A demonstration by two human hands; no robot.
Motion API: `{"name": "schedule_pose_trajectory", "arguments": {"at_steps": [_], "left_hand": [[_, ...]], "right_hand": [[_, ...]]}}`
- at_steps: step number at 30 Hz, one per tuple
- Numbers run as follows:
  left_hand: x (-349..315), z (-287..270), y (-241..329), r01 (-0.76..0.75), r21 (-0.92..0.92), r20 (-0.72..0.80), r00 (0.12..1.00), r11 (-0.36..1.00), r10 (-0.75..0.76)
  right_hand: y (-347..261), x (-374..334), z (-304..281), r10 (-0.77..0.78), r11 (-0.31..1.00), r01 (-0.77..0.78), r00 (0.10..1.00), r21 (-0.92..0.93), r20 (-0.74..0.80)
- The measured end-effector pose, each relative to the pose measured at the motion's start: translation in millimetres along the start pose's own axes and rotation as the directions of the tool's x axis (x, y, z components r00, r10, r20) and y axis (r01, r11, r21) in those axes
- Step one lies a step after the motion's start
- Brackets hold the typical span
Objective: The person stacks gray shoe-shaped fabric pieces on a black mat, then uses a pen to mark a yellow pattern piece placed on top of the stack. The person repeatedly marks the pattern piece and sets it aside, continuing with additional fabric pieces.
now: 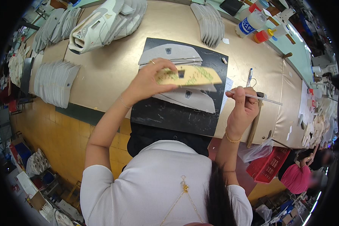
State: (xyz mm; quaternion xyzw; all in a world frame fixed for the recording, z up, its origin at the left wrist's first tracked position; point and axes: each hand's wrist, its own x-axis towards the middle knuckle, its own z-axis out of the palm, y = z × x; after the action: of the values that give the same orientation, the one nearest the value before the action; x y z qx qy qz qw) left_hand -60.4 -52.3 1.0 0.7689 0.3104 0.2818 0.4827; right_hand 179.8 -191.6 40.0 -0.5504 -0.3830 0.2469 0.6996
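My left hand (152,77) grips the left end of a pale yellow template (199,75) with green marks and a small dark rectangular slot. The template is raised above a black board (147,115), tilted over a grey shoe piece (194,98) that has a small keyhole-like mark. Behind it on the board lies a stack of similar grey pieces (180,52). My right hand (243,111), to the right of the board, pinches a slim clear pen (265,100) that points left toward the template.
Stacked grey pieces (54,83) stand at left, and more (208,24) at the back. Nested shoe uppers (98,28) lie at back left. A bottle (251,23) and a red glue bottle (261,36) stand at back right. A red crate (269,164) is below the table, near a co-worker in pink (297,177).
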Motion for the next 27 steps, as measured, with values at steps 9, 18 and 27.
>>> {"name": "schedule_pose_trajectory", "arguments": {"at_steps": [9, 18, 27], "left_hand": [[16.2, -27.4, -8.8, -0.113, 0.355, -0.135, 0.976, 0.928, 0.17], [-18.7, 26.8, -1.3, -0.313, 0.31, 0.244, 0.939, 0.898, 0.243], [-15.9, 24.4, -3.5, -0.327, 0.306, 0.277, 0.929, 0.894, 0.245]], "right_hand": [[4.8, -8.4, 2.1, 0.044, 0.999, -0.044, 0.999, -0.014, -0.012], [4.7, -11.1, -0.4, 0.056, 0.998, -0.055, 0.998, -0.027, 0.016], [6.4, -14.2, 0.9, 0.066, 0.997, -0.061, 0.994, -0.055, 0.083]]}}
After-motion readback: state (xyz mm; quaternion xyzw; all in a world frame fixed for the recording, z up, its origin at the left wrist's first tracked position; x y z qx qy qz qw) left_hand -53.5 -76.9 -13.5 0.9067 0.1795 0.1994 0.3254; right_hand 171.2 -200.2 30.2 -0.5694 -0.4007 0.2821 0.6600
